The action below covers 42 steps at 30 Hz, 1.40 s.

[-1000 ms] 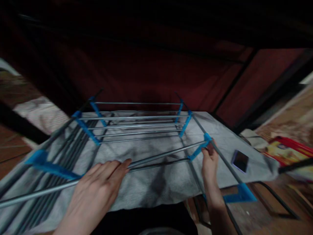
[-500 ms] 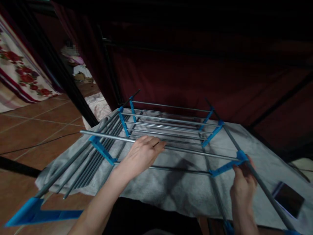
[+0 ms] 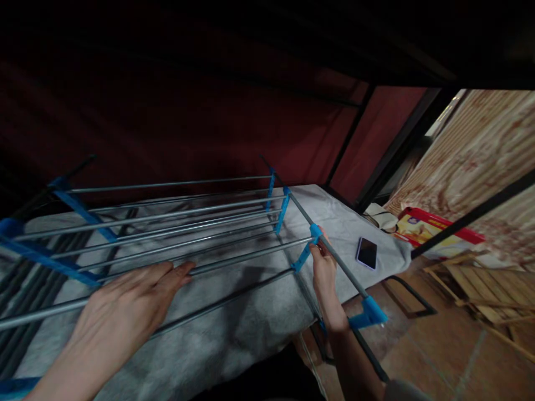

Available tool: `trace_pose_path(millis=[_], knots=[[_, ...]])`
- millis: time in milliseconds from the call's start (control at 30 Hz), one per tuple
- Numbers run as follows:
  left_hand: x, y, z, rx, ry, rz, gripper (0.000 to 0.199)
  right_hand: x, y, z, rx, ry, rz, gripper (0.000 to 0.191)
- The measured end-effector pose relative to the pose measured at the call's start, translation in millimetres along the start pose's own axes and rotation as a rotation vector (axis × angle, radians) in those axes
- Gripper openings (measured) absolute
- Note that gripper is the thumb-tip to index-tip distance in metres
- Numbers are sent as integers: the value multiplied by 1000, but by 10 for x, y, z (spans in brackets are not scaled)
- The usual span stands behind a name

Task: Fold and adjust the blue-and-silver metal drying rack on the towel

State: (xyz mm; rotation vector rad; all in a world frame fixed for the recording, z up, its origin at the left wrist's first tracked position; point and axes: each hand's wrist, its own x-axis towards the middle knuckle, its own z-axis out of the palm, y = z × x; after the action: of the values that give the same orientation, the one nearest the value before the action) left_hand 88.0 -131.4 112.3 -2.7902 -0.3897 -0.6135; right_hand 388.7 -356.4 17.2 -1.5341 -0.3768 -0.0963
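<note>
Lower left of the frame, the left grip (image 3: 129, 301) is closed over a grey rod (image 3: 251, 257), which extends beyond it both ways. Right of centre, the rod's end meets a blue bracket (image 3: 303, 259), pinched by the right grip (image 3: 325, 270).

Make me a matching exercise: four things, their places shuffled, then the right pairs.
1. Left hand
2. Right hand
3. Phone
4. Red-and-yellow package

A. Lying on the grey cloth
B. Over a crosswise metal rod
C. Past the cloth's right end
D. At a blue connector

Pairs: 1-B; 2-D; 3-A; 4-C
</note>
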Motion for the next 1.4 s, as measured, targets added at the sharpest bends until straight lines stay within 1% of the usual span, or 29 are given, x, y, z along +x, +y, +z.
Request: trace_pose_path(millis=[100,200,367,567,667,800,900,967,1000,1100,1133,1200,1300,1367,1400], knots=[[4,-49,41,-25,-50,-17,40,1,-1,1,4,-4,12,57],[8,-67,65,-54,-71,-41,39,0,-15,7,16,13,-6,55],[-20,-26,82,-26,-110,-56,41,-12,-47,1,-22,13,13,47],[-11,27,81,-129,-120,-114,36,-27,-40,6,18,12,12,45],[30,31,35,-72,-145,-71,39,-33,-24,14,25,18,5,47],[69,43,-7,-2,-133,7,44,-19,11,24,42,28,-25,53],[57,107,16,11,-94,25,43,-35,32,26,29,0,-41,58],[37,175,33,2,-26,21,39,-83,38,20,-11,-14,-55,61],[28,208,36,-6,34,26,37,-114,42,15,-37,-16,-61,63],[19,270,15,-50,35,-9,28,-203,81,-5,-119,-4,-84,70],[18,276,2,-58,29,-24,27,-229,106,-15,-127,1,-98,72],[4,275,-29,-63,59,-44,30,-284,166,-43,-115,2,-86,76],[-88,282,-65,-74,170,-68,36,-398,252,-108,-153,15,-28,79],[-220,310,-65,-88,258,-109,35,-503,274,-141,-179,8,-36,76],[-309,330,-53,-94,302,-144,33,-565,265,-144,-186,-13,-64,73]])
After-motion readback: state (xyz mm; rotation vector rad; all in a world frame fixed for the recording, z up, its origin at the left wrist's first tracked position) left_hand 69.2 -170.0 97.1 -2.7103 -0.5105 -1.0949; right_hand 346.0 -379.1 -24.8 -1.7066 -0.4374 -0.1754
